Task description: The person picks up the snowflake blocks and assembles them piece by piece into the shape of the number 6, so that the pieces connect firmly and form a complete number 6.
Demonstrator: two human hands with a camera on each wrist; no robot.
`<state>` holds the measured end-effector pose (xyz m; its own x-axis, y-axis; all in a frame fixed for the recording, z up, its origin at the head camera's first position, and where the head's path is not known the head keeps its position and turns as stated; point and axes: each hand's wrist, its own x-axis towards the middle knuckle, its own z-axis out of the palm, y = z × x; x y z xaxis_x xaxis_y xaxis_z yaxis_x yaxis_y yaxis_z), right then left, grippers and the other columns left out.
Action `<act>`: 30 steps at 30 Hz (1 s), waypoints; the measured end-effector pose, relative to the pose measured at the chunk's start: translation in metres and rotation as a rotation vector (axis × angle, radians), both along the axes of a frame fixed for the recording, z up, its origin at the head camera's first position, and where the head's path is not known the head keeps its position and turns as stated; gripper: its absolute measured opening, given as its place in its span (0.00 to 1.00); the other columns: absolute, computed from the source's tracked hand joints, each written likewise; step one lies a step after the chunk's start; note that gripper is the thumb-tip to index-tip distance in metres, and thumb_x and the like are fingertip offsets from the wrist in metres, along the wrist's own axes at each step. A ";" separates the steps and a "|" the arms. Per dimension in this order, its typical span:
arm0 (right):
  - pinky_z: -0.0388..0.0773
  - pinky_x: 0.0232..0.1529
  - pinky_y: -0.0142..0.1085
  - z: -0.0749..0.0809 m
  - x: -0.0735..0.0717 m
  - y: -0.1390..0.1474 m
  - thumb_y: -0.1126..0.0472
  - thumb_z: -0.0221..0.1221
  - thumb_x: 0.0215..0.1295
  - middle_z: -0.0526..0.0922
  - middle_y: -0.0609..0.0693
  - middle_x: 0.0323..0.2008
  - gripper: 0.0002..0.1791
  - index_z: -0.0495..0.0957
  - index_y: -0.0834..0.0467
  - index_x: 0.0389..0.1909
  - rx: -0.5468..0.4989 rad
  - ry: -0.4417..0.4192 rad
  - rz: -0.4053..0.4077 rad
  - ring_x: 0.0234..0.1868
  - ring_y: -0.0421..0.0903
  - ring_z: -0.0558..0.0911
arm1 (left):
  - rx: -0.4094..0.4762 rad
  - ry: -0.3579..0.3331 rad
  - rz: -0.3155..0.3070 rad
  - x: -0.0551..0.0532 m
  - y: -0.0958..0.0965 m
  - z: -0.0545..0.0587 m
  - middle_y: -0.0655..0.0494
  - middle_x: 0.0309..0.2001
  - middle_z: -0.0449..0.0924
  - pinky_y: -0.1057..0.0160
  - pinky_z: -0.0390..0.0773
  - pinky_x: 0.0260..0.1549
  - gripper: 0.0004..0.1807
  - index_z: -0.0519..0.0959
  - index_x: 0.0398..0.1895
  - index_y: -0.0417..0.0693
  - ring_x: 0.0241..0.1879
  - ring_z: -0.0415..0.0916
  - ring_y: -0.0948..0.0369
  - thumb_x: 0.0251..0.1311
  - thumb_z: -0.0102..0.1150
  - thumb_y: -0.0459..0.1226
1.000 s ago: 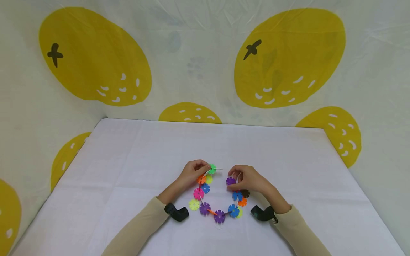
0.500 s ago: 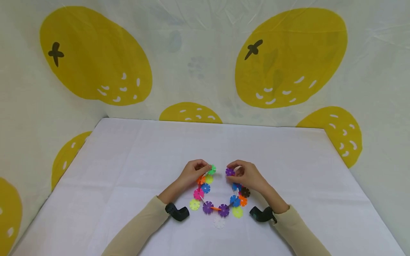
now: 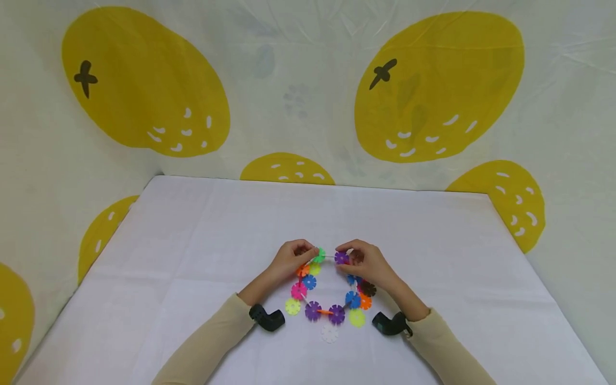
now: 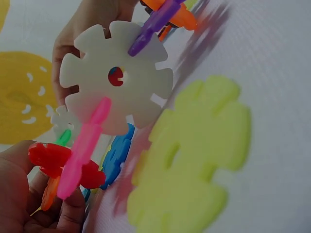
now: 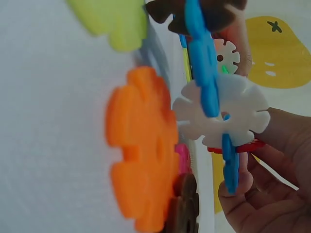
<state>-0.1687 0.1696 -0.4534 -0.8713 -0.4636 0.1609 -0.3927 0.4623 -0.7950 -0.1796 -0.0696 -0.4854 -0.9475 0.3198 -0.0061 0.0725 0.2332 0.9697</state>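
A chain of interlocking snowflake discs curves round between both hands in the head view, the discs slotted edge to edge. At its far left end, my left hand pinches a green disc with thumb and fingers. A white disc, seen edge-on, sticks out from the green one. My right hand pinches a purple disc at the other end, right at the white disc's edge. Large white discs of the chain show in the left wrist view and right wrist view.
Loose discs lie on the white table round the chain: yellow-green, yellow, white, orange, brown and blue. A patterned cloth hangs behind the table.
My right hand has moved away from the body and left, bringing the purple disc up to the white one. The chain's near part shifted forward, uncovering loose discs. My left hand has hardly moved.
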 end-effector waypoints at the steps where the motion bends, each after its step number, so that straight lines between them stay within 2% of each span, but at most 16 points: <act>1: 0.71 0.28 0.27 0.000 0.000 0.000 0.66 0.71 0.54 0.78 0.52 0.32 0.19 0.81 0.64 0.47 -0.002 0.000 0.009 0.28 0.42 0.71 | -0.006 -0.001 -0.002 0.000 0.000 0.000 0.59 0.27 0.76 0.70 0.69 0.29 0.12 0.82 0.37 0.38 0.28 0.68 0.63 0.65 0.61 0.40; 6: 0.69 0.29 0.28 0.001 0.001 -0.001 0.65 0.71 0.54 0.78 0.50 0.35 0.20 0.81 0.62 0.49 0.004 0.013 0.031 0.30 0.43 0.72 | -0.026 -0.013 0.001 -0.001 0.000 -0.001 0.60 0.27 0.76 0.69 0.69 0.31 0.12 0.83 0.38 0.40 0.29 0.68 0.63 0.65 0.61 0.41; 13: 0.68 0.28 0.27 0.002 0.002 -0.003 0.65 0.72 0.53 0.76 0.50 0.29 0.20 0.81 0.65 0.47 0.006 0.045 -0.011 0.28 0.43 0.71 | -0.017 -0.011 -0.016 -0.001 -0.001 -0.001 0.59 0.27 0.76 0.69 0.68 0.30 0.13 0.84 0.39 0.39 0.28 0.68 0.62 0.65 0.61 0.41; 21: 0.71 0.28 0.28 0.002 0.001 -0.004 0.65 0.72 0.52 0.80 0.50 0.32 0.18 0.83 0.66 0.45 0.052 0.121 0.043 0.27 0.39 0.71 | -0.021 -0.008 -0.028 -0.001 -0.002 -0.001 0.60 0.27 0.77 0.70 0.68 0.29 0.11 0.84 0.39 0.38 0.28 0.68 0.63 0.64 0.62 0.40; 27: 0.71 0.28 0.28 -0.001 0.001 -0.004 0.65 0.72 0.52 0.81 0.51 0.33 0.19 0.83 0.66 0.45 0.048 0.141 0.060 0.27 0.38 0.71 | -0.024 0.008 -0.044 -0.001 -0.003 -0.002 0.60 0.27 0.77 0.71 0.68 0.28 0.12 0.84 0.39 0.37 0.27 0.68 0.64 0.65 0.61 0.39; 28: 0.71 0.28 0.28 -0.001 0.001 -0.004 0.66 0.72 0.51 0.80 0.51 0.33 0.19 0.83 0.66 0.45 0.044 0.143 0.060 0.27 0.39 0.71 | -0.026 0.011 -0.049 0.001 -0.002 0.003 0.60 0.26 0.76 0.71 0.67 0.28 0.12 0.83 0.39 0.36 0.27 0.67 0.64 0.65 0.61 0.39; 30: 0.71 0.29 0.29 -0.002 0.001 -0.003 0.66 0.72 0.52 0.80 0.50 0.33 0.19 0.82 0.66 0.45 0.041 0.142 0.056 0.28 0.40 0.72 | -0.024 0.019 -0.056 0.001 -0.002 0.003 0.60 0.26 0.75 0.71 0.67 0.28 0.12 0.83 0.39 0.36 0.27 0.67 0.64 0.66 0.60 0.39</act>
<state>-0.1681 0.1664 -0.4551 -0.8139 -0.5191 0.2608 -0.5258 0.4674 -0.7106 -0.1782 -0.0713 -0.4819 -0.9282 0.3721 0.0032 0.1039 0.2511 0.9624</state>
